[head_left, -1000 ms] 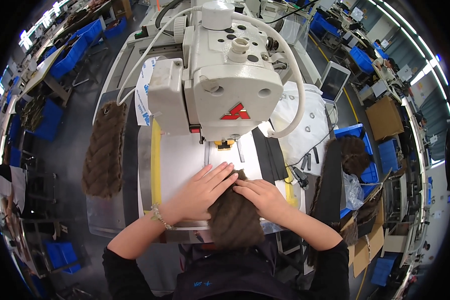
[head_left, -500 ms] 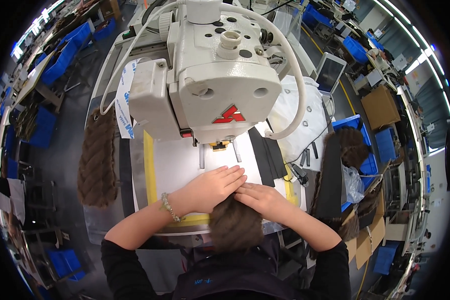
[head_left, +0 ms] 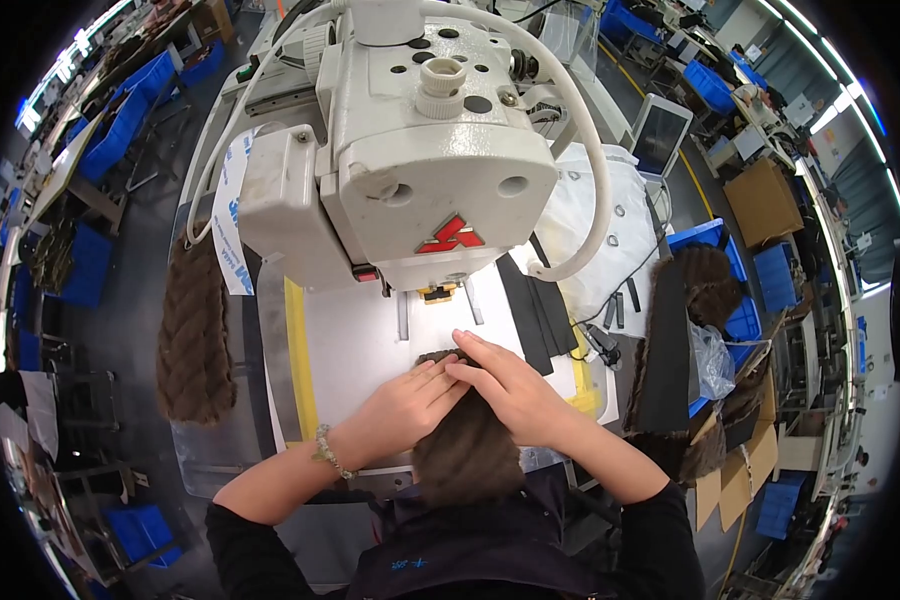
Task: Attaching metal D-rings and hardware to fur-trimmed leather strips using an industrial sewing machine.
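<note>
A brown fur piece [head_left: 467,455] hangs over the near edge of the white work plate [head_left: 355,345], and its far end lies on the plate. My left hand [head_left: 402,408] rests flat on the fur's left side, fingers stretched toward the middle. From the right, my right hand [head_left: 508,392] lies over the fur with straight fingers, its thumb side close to the left fingertips. The fur's far edge shows just beyond the left fingertips. Above the plate stands a white sewing machine head [head_left: 450,170], its yellowish needle-area part [head_left: 437,293] a short way beyond my hands.
Another fur strip [head_left: 195,340] lies at the left. Black fabric strips [head_left: 535,315] sit on the plate's right side. Farther right are small black pieces [head_left: 620,305], a white bag [head_left: 595,220], a fur-edged black piece [head_left: 662,375] and a blue bin [head_left: 745,325] holding fur.
My left hand has drawn back toward me, uncovering the fur's far edge. My right hand has shifted forward and turned its fingers more away from me.
</note>
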Tool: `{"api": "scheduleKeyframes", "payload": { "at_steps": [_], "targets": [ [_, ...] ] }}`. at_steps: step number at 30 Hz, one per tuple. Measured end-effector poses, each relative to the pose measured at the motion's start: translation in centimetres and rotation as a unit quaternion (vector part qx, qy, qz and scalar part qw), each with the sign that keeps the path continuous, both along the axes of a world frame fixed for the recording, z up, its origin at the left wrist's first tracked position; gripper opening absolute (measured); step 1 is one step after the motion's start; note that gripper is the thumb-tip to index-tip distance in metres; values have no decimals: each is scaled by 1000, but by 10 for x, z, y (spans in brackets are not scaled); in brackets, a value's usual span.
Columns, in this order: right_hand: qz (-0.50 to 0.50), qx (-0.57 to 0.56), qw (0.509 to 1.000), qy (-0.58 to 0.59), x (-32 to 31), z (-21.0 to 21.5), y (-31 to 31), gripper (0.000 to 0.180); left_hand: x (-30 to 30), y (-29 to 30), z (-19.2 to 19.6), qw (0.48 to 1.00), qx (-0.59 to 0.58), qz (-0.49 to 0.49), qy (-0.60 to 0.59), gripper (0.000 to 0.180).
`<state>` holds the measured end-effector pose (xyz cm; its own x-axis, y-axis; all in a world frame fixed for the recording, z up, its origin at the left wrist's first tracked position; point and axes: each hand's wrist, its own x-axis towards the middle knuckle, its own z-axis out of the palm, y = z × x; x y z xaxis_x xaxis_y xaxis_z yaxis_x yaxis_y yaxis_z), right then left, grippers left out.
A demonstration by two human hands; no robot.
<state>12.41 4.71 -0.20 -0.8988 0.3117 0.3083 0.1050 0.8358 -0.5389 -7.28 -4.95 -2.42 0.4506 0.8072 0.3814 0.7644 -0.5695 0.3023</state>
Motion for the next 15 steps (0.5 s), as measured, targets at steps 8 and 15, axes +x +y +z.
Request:
{"api": "scheduleKeyframes", "payload": {
  "at_steps": [8,15],
  "targets": [
    [17,-3,996,-92,-6,-3,-6,63,-6,-5,2,1000,6,-7,-8,29],
    [11,75,994,-77,-2,-12,-9,50,-3,0,15,995,57,80,7,34]
  ]
}}
